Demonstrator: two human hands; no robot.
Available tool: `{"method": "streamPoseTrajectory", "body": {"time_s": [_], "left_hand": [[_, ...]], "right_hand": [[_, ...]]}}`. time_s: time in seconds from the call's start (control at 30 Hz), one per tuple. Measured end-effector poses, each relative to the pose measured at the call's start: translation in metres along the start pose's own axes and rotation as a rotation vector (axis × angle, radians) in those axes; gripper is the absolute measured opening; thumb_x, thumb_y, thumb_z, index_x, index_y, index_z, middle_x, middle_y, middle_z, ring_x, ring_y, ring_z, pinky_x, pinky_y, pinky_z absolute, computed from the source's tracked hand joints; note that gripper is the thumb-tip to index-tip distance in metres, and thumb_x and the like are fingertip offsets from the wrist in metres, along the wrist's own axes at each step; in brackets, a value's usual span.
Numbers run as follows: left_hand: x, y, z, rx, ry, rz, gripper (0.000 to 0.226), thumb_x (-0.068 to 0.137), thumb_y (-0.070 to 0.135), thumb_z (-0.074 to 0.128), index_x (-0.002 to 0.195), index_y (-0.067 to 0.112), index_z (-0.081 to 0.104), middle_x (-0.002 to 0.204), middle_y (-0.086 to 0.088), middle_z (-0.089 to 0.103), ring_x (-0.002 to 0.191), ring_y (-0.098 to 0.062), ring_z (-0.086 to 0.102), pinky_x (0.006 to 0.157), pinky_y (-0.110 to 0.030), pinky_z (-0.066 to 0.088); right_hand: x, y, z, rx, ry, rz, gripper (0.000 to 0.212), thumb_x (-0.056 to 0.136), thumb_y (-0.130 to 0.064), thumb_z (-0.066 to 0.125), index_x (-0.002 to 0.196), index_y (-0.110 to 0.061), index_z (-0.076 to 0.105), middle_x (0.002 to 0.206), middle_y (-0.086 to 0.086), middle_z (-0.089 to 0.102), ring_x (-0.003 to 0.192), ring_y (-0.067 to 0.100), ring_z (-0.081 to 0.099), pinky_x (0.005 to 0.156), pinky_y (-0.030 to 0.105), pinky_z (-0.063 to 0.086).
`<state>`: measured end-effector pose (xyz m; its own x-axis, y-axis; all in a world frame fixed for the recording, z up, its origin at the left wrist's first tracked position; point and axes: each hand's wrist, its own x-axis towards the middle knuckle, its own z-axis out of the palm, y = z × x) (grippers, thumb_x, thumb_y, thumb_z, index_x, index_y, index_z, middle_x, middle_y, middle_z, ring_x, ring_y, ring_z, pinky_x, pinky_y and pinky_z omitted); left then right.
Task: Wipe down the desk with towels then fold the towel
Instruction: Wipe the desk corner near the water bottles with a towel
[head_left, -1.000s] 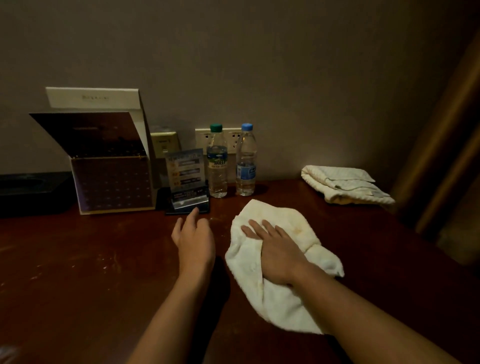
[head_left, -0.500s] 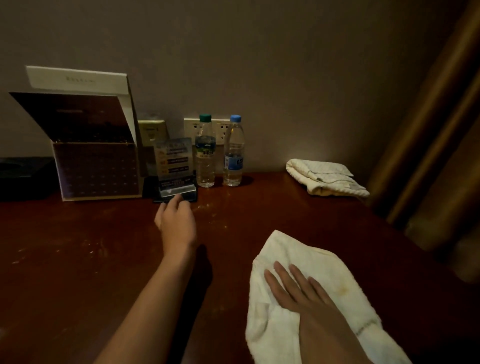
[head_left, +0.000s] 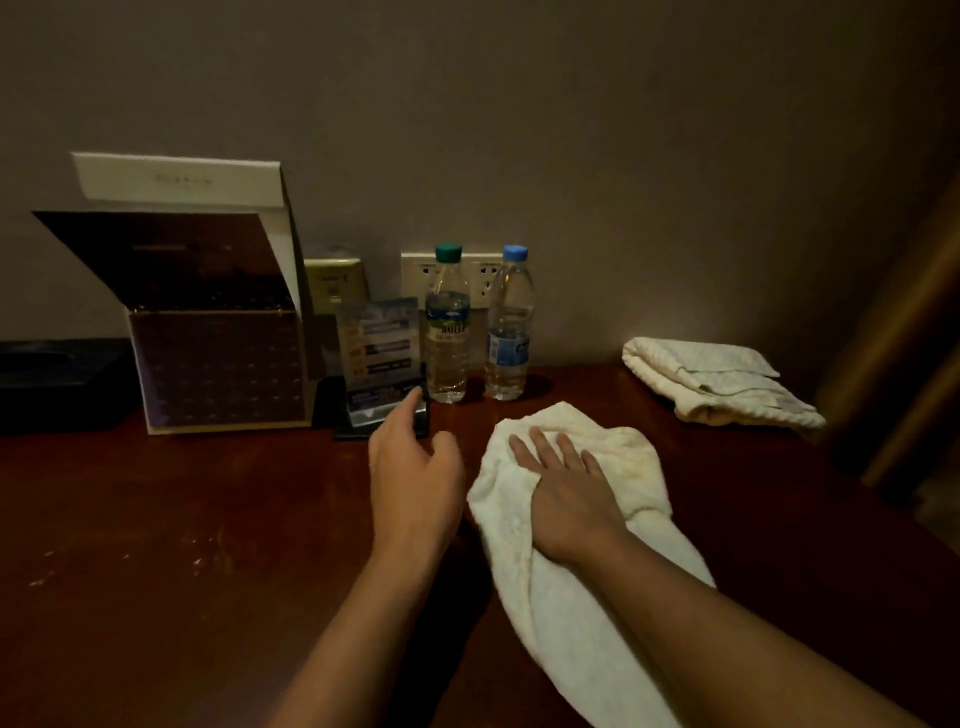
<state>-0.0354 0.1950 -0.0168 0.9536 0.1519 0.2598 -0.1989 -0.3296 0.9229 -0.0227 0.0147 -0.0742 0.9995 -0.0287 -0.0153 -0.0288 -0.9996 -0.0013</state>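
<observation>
A crumpled white towel (head_left: 618, 457) lies on the dark red-brown wooden desk (head_left: 182, 545), just in front of the two bottles. My right hand (head_left: 563, 488) presses flat on the towel, fingers spread and pointing away from me. My left hand (head_left: 413, 467) is on the desk beside the towel, fingers loosely extended. Its fingertips reach the base of the small sign stand (head_left: 382, 358). A second towel (head_left: 717, 382), folded, lies at the back right of the desk.
Two water bottles, one with a green cap (head_left: 447, 332) and one with a blue cap (head_left: 509, 327), stand by the wall sockets. An open patterned box (head_left: 213, 358) and a black tray (head_left: 57, 379) occupy the back left. A curtain (head_left: 904, 332) hangs at right.
My right hand has pushed the towel away from me, from the near right part of the desk up toward the bottles. My left hand stays by the sign stand.
</observation>
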Motion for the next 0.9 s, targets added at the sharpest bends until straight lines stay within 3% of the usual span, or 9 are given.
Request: {"method": "streamPoseTrajectory", "body": {"time_s": [0.1,0.17,0.27,0.37,0.47,0.63,0.77,0.83,0.9], "left_hand": [[0.04,0.013,0.008,0.251,-0.134,0.202,0.06,0.095,0.02,0.055,0.152,0.031,0.042,0.143,-0.001,0.056,0.088,0.01,0.056,0.082,-0.02,0.046],[0.062,0.024,0.014,0.33,-0.162,0.33,0.06,0.094,0.011,0.06,0.15,0.025,0.045,0.142,0.003,0.056,0.103,0.006,0.056,0.091,-0.021,0.047],[0.094,0.039,0.027,0.326,-0.126,0.484,0.061,0.092,0.012,0.067,0.149,0.021,0.045,0.146,0.001,0.053,0.134,-0.012,0.049,0.112,-0.036,0.045],[0.125,0.061,0.054,0.332,-0.138,0.633,0.074,0.09,0.019,0.073,0.154,0.018,0.036,0.154,-0.001,0.044,0.139,-0.013,0.043,0.116,-0.04,0.041],[0.145,0.075,0.09,0.304,-0.194,0.574,0.101,0.083,0.031,0.081,0.161,0.021,0.016,0.165,0.001,0.025,0.149,-0.017,0.029,0.12,-0.04,0.032],[0.161,0.062,0.129,0.45,-0.006,0.552,0.115,0.072,0.042,0.088,0.158,0.029,0.013,0.163,0.001,0.019,0.147,-0.026,0.029,0.103,-0.049,0.052],[0.17,0.059,0.147,0.321,0.073,0.492,0.12,0.069,0.031,0.092,0.156,0.036,0.01,0.159,-0.008,0.017,0.145,-0.035,0.03,0.104,-0.052,0.048],[0.173,0.058,0.157,0.193,0.073,0.434,0.123,0.071,0.023,0.091,0.158,0.036,0.004,0.162,-0.007,0.017,0.146,-0.032,0.032,0.108,-0.045,0.039],[0.176,0.058,0.166,0.07,0.071,0.342,0.11,0.077,0.017,0.085,0.157,0.036,0.012,0.158,-0.001,0.033,0.142,-0.025,0.042,0.114,-0.046,0.037]], "right_hand": [[0.02,-0.002,-0.001,0.01,-0.002,0.042,0.084,0.102,-0.064,0.033,0.162,-0.035,-0.018,0.172,-0.002,-0.019,0.158,0.028,-0.013,0.127,0.049,-0.004],[0.026,-0.002,0.0,0.019,0.005,0.06,0.082,0.102,-0.061,0.033,0.161,-0.035,-0.019,0.171,-0.001,-0.021,0.158,0.029,-0.015,0.127,0.05,-0.005],[0.026,-0.003,0.0,0.04,0.014,0.05,0.081,0.102,-0.058,0.033,0.163,-0.031,-0.014,0.172,0.0,-0.019,0.158,0.03,-0.016,0.126,0.051,-0.007],[0.019,-0.006,-0.006,-0.016,0.024,0.028,0.07,0.102,-0.05,0.029,0.165,-0.022,0.017,0.174,0.008,-0.002,0.158,0.033,-0.011,0.126,0.054,-0.006],[0.013,-0.007,-0.016,-0.075,-0.012,0.012,0.065,0.103,-0.044,0.027,0.16,-0.015,0.034,0.171,0.014,0.017,0.158,0.037,-0.003,0.125,0.058,-0.004],[0.017,-0.003,-0.017,-0.055,-0.058,-0.018,0.071,0.102,-0.051,0.027,0.162,-0.014,0.029,0.171,0.016,0.01,0.157,0.039,-0.01,0.123,0.061,-0.007],[0.022,-0.001,-0.01,-0.022,-0.021,-0.021,0.077,0.101,-0.06,0.028,0.165,-0.019,0.017,0.173,0.012,-0.002,0.156,0.038,-0.015,0.122,0.061,-0.01],[0.021,-0.002,-0.013,0.002,-0.048,-0.03,0.076,0.102,-0.06,0.028,0.164,-0.018,0.02,0.173,0.011,-0.001,0.156,0.038,-0.016,0.122,0.06,-0.013],[0.02,-0.004,-0.02,0.005,-0.071,-0.018,0.074,0.102,-0.061,0.025,0.162,-0.017,0.028,0.173,0.013,0.005,0.157,0.039,-0.015,0.121,0.061,-0.016]]}}
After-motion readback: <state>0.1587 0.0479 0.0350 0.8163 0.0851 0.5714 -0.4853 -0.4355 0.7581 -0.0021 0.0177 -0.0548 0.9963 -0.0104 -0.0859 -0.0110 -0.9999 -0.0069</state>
